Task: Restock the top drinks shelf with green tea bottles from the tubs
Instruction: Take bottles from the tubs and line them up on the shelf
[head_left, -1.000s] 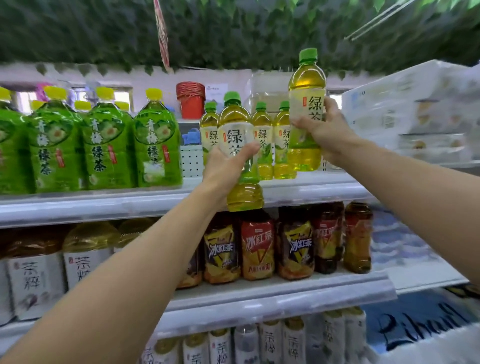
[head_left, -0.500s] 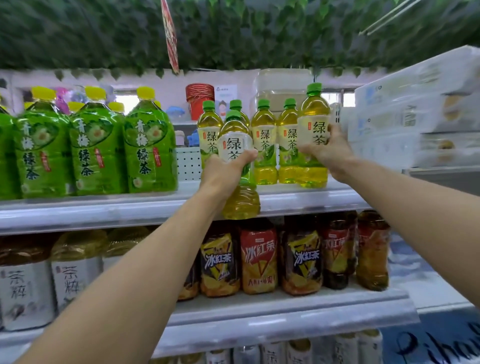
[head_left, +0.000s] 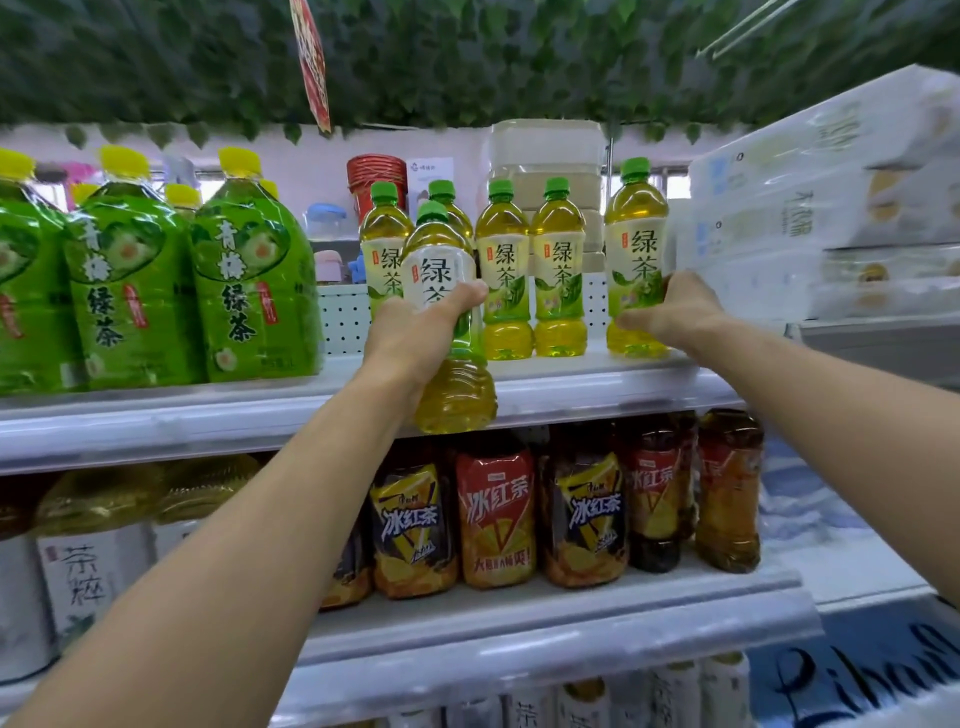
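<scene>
At top shelf, both hands grip ribbed plastic bottles.

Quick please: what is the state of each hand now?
Left hand: grips a green tea bottle, not yet on the shelf.
Right hand: grips a second bottle standing on the shelf.

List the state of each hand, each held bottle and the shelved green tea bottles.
Left hand: grips a bottle.
Left bottle: upright, held off the top shelf.
Right hand: grips a bottle.
Right bottle: upright, base on the shelf.
Shelved green tea bottles: upright, capped.
</scene>
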